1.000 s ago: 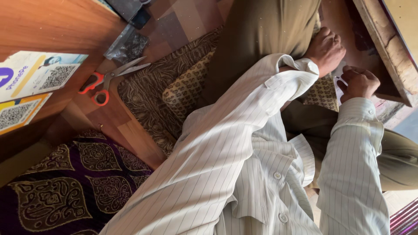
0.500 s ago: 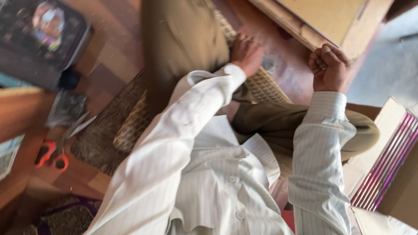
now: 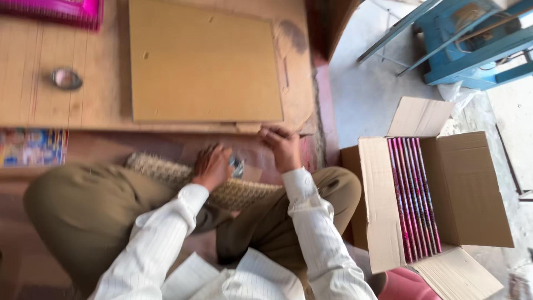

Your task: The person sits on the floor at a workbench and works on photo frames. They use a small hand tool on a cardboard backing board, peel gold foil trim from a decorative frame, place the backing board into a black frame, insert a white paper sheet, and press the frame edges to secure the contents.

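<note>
A low wooden table [image 3: 33,61] fills the upper part of the view. On it lies a large flat sheet of brown cardboard [image 3: 202,61], a small round metal dish [image 3: 66,79] to the left of it, and a pink object [image 3: 55,10] at the top edge. Under the table edge, on the left, there is a colourful printed sheet [image 3: 32,147]. To the right of the person stands an open cardboard box [image 3: 472,189] with pink and red flat packs [image 3: 413,200] standing on edge inside. A blue metal frame [image 3: 472,39] is on the grey floor further right.

The person sits with crossed legs on a patterned cushion [image 3: 161,169]. The left hand [image 3: 212,165] rests with fingers spread and bent, touching a small shiny packet [image 3: 237,165] that lies just below the table edge. The right hand [image 3: 280,145] is beside it, on the other side of the packet, fingers curled at the table edge; the picture is blurred, so I cannot tell whether its grip is closed on something.
</note>
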